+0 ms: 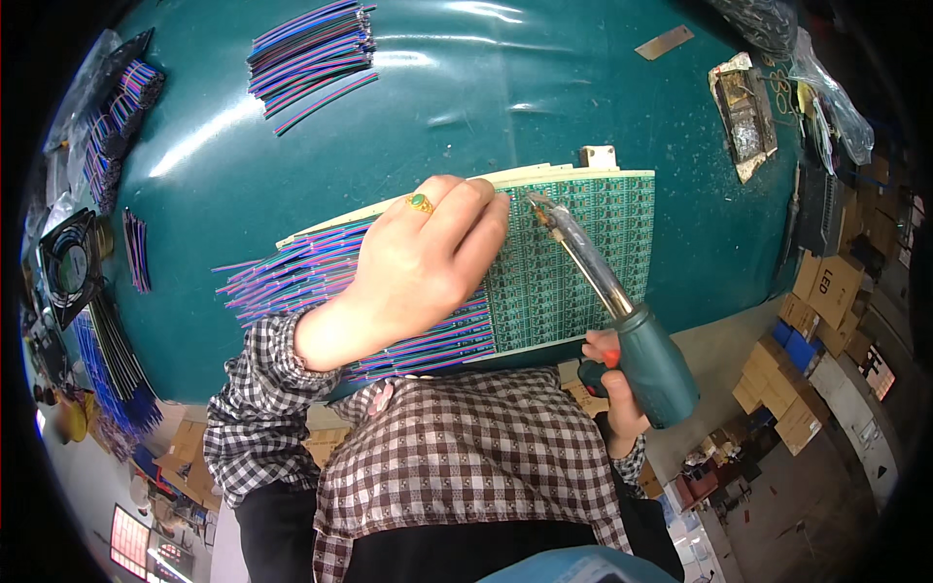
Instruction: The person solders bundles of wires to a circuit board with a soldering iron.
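A panel of small green circuit boards (569, 282) lies on the table in front of me, with pale strips along its far edge. Its left part is covered by rows of thin coloured wires (292, 277) that reach out past the left side. My left hand (418, 262), with a green-stoned ring, rests over the panel. Its fingers are bent and pressed together near the far edge; their tips and anything in them are hidden. My right hand (622, 394) is wrapped round the handle of a green soldering gun (653, 367). The gun's tip touches or hovers over the boards just right of my left fingers.
A bundle of cut wires (311, 58) lies at the far left of the green table (466, 107). More wire bundles (121, 112) and a black square fan (73, 262) line the left edge. A worn metal tray (743, 117) and a flat metal strip (665, 43) sit far right.
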`<state>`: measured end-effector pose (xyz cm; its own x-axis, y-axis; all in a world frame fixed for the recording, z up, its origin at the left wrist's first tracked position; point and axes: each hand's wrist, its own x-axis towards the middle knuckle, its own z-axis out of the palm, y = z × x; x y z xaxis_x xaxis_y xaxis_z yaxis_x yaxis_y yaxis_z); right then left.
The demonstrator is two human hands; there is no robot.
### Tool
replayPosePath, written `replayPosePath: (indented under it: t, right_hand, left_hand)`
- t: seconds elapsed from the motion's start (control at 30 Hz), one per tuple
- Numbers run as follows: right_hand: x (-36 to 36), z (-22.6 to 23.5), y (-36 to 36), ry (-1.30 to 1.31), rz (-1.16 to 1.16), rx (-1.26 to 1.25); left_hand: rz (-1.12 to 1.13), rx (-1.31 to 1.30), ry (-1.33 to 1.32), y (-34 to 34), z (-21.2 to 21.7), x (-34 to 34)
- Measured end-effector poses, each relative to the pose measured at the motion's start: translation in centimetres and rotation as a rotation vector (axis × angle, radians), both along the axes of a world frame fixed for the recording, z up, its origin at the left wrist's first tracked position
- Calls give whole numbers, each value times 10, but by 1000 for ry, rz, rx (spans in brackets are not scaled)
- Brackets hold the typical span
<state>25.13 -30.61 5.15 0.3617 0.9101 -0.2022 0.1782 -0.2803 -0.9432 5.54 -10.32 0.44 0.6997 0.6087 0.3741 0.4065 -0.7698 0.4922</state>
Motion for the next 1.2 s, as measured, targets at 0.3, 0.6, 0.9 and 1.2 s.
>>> replayPosePath:
  t: [0.3, 0.6, 0.9, 1.2]
  right_hand:
    - [-1, -3, -4, 72, -74, -25]
    - [-2, -6, -7, 97, -97, -38]
    - [0, -9, -10, 70, -78, -48]
    - [-5, -8, -7, 113, -184, 34]
  left_hand:
    - [12, 58, 3, -3, -5, 1]
    - [5, 110, -14, 0, -8, 2]
    - [21, 87, -16, -3, -5, 4]
    - [26, 83, -12, -3, -6, 6]
